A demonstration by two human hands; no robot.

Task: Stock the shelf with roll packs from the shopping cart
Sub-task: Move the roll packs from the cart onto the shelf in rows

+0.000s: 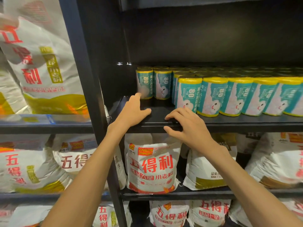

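Both of your hands are reaching onto the shelf [229,122] and neither one is holding anything. Your left hand [131,112] is lying palm down on the bare front-left corner, its fingers [136,96] spread and straight, the longest tip just touching the base of the leftmost pack [144,82] in the back row. Your right hand [188,126] is resting at the shelf's front lip, fingers loosely curled with the tips pressing on the edge, gripping nothing.

The packs are standing upright, long axis vertical, yellow ends top and bottom. The front row [237,95] is running from just right of your right hand to the frame's right edge; its nearest pack [188,94] is sitting just beyond your right fingertips. Behind it more rows are filling the depth. The open gap is the front-left stretch, directly under and between your hands, with two back packs standing behind it.

That gap is what the next move is turning on, as I judge it: it is lying closer to your left hand, and a new pack will need to go in upright, beside the front row's left end. The cart is not showing here, so you are likely to have to turn away for the next pack. Flour bags [152,167] are filling the shelves below and the left bay.
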